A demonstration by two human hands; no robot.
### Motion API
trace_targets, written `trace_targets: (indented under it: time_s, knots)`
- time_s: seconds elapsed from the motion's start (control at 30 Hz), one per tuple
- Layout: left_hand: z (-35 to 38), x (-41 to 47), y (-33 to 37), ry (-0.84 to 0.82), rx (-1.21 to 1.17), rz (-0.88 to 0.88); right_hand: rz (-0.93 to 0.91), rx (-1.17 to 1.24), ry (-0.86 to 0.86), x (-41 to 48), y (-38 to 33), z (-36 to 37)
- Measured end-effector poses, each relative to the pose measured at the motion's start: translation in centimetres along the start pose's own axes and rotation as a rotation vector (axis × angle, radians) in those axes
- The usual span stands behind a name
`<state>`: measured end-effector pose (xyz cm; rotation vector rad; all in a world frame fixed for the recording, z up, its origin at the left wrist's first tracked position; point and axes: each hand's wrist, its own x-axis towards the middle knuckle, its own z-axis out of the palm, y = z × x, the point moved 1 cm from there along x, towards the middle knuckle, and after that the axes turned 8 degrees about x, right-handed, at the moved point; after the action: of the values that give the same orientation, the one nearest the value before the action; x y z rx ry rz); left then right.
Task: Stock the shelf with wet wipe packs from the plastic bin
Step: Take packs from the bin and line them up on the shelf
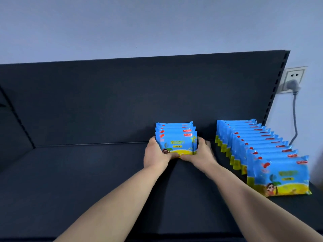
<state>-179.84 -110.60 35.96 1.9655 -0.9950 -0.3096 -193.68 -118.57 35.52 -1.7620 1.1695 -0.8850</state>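
Near the back of the dark shelf (87,172), the left hand (154,154) and right hand (203,154) clasp a small stack of wet wipe packs (176,142) from either side; the finished row (258,151) stands well apart to the right; the stack's long axis runs left-right, both hands equally near.

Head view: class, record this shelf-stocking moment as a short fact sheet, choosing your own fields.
surface: dark shelf
held item: batch of wet wipe packs, upright
left hand: grips the batch's left end
right hand: grips its right end
stocked: row of packs standing at the shelf's right
wall: wall socket with plug inserted
bin: not in view
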Motion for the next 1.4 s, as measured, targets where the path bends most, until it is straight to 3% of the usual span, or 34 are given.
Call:
trace_targets:
  time_s: [0.27, 0.4, 0.53, 0.7, 0.83, 0.93, 1.03, 1.2, 1.4]
  knots:
    - [1.0, 0.4, 0.5, 0.068, 0.273, -0.006, -0.02, -0.254, 0.122, 0.7, 0.4, 1.2]
    - [1.1, 0.5, 0.3, 0.067, 0.261, -0.011, -0.014, -0.24, 0.1, 0.5, 0.3, 1.0]
    - [0.2, 0.2, 0.5, 0.09, 0.213, 0.02, 0.035, -0.079, 0.097, -0.6, -0.3, 0.0]
    - [-2.4, -1.4, 0.0, 0.063, 0.285, 0.036, 0.011, -0.279, 0.192, -5.1, -1.6, -0.5]
    - [-4.6, -3.7, -1.2, 0.014, 0.434, 0.114, -0.103, -0.636, 0.104, -10.0, -3.1, 0.7]
    - [-6.7, -5.7, -1.9, -0.011, 0.52, 0.181, -0.188, -0.712, 0.069, -13.2, -4.4, 1.7]
    - [-9.2, -8.1, -2.8, -0.007, 0.549, 0.202, -0.251, -0.72, 0.05, -16.2, -5.7, 2.8]
    - [-14.8, -13.7, -5.3, 0.145, 0.476, 0.207, -0.426, -0.655, 0.036, -21.7, -7.7, 5.6]
    - [-21.9, -24.1, -11.8, 0.263, 0.515, 0.138, -0.601, -0.53, -0.105, -30.5, -8.2, 11.3]
